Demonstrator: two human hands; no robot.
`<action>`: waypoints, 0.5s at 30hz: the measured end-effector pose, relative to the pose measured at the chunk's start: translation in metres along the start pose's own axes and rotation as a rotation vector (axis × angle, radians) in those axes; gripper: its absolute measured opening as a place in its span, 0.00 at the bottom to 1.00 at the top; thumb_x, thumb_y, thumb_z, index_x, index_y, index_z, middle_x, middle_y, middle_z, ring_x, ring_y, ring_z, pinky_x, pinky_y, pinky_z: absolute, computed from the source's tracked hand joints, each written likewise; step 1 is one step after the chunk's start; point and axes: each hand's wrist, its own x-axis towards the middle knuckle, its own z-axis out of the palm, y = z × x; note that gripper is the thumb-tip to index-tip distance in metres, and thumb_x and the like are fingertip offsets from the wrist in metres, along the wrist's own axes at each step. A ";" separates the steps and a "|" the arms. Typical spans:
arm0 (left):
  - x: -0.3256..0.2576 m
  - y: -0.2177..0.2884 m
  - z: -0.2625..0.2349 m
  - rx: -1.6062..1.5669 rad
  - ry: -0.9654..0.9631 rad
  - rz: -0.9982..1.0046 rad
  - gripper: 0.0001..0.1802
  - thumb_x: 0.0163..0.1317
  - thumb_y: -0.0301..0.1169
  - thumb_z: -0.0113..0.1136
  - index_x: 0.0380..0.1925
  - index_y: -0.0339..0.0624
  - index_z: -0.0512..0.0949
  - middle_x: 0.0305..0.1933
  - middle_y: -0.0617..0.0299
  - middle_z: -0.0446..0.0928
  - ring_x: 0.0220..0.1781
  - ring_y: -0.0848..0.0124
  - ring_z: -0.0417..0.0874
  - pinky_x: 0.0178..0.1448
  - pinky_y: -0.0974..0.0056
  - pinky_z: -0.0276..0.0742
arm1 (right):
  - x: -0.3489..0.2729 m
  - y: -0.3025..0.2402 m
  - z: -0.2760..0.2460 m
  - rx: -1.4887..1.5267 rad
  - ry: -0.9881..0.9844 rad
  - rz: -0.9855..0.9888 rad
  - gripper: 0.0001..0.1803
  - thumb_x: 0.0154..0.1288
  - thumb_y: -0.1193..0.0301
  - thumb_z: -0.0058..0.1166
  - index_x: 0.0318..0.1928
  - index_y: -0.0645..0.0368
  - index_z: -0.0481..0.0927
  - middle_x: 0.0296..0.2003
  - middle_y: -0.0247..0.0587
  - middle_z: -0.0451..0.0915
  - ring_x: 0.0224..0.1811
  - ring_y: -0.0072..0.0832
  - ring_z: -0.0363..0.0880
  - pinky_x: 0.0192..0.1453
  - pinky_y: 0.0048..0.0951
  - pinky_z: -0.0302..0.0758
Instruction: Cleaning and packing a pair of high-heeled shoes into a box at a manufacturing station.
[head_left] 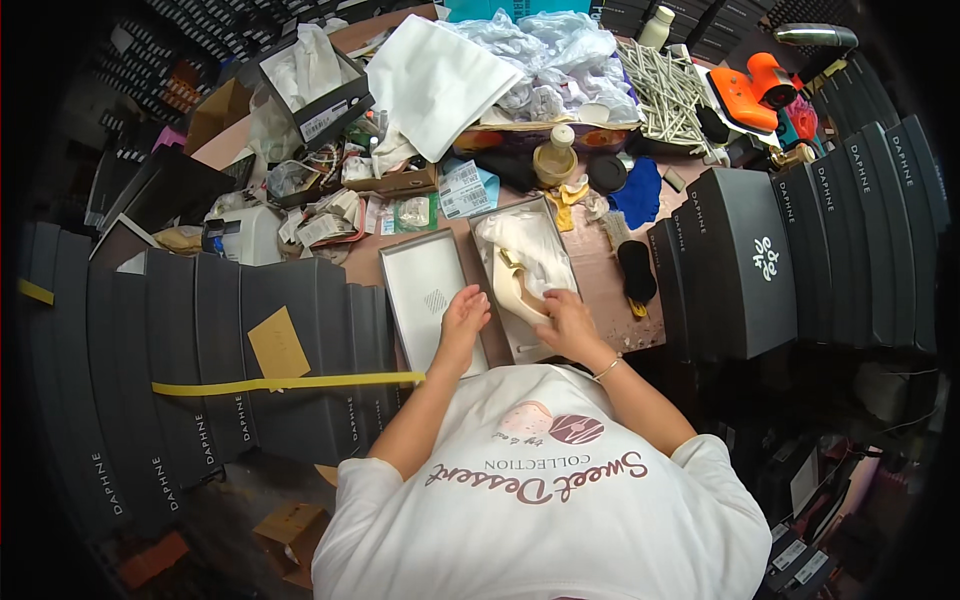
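Note:
An open shoe box (512, 345) stands on the table in front of me, holding a cream shoe (510, 292) with a gold-coloured buckle. White tissue paper (535, 245) lies bunched beside the shoe in the box. My right hand (570, 325) reaches in over the box's right side, its fingers bent and closed on the near end of the shoe. Between the box and its pale-lined lid (420, 290), my left hand (466, 318) hovers with fingers stretched out and nothing in them.
Dark shoe boxes stand in rows at the left (200, 340) and right (740, 260). A yellow strap (290, 383) crosses the left row. Behind lie a white sheet (435, 85), a pump bottle (556, 158), a blue cloth (640, 192), a black brush (636, 270) and an orange tape dispenser (745, 98).

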 end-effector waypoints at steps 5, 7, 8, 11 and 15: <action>-0.018 0.015 0.028 -0.251 -0.109 -0.096 0.36 0.66 0.49 0.53 0.67 0.45 0.54 0.60 0.57 0.66 0.58 0.64 0.71 0.61 0.57 0.70 | 0.017 -0.046 -0.041 0.453 -0.355 0.083 0.18 0.57 0.72 0.58 0.47 0.68 0.75 0.47 0.52 0.75 0.45 0.39 0.76 0.51 0.31 0.72; -0.013 0.004 0.026 -0.397 -0.103 -0.075 0.33 0.65 0.47 0.54 0.64 0.43 0.59 0.57 0.56 0.70 0.56 0.63 0.74 0.59 0.56 0.72 | 0.011 -0.065 -0.045 0.631 -0.448 0.018 0.21 0.58 0.73 0.57 0.52 0.68 0.73 0.53 0.53 0.73 0.50 0.41 0.75 0.54 0.31 0.71; -0.011 0.005 0.018 -0.441 -0.124 -0.116 0.31 0.65 0.46 0.54 0.62 0.42 0.61 0.55 0.55 0.71 0.54 0.62 0.76 0.58 0.55 0.73 | 0.008 -0.067 -0.043 0.693 -0.429 -0.057 0.23 0.58 0.74 0.57 0.54 0.66 0.72 0.56 0.53 0.71 0.52 0.43 0.73 0.55 0.31 0.71; -0.014 0.015 0.004 -0.531 -0.162 -0.205 0.27 0.64 0.43 0.54 0.58 0.39 0.66 0.51 0.54 0.75 0.51 0.62 0.79 0.55 0.56 0.76 | 0.008 -0.065 -0.053 0.500 -0.233 -0.148 0.29 0.54 0.73 0.60 0.58 0.61 0.70 0.56 0.54 0.68 0.56 0.48 0.69 0.59 0.40 0.67; -0.024 0.024 0.007 -0.444 -0.141 -0.133 0.28 0.65 0.45 0.53 0.58 0.39 0.65 0.53 0.54 0.74 0.53 0.63 0.78 0.56 0.57 0.76 | 0.004 -0.075 -0.059 0.182 -0.335 -0.200 0.33 0.50 0.72 0.64 0.59 0.54 0.71 0.57 0.47 0.69 0.57 0.41 0.68 0.63 0.41 0.62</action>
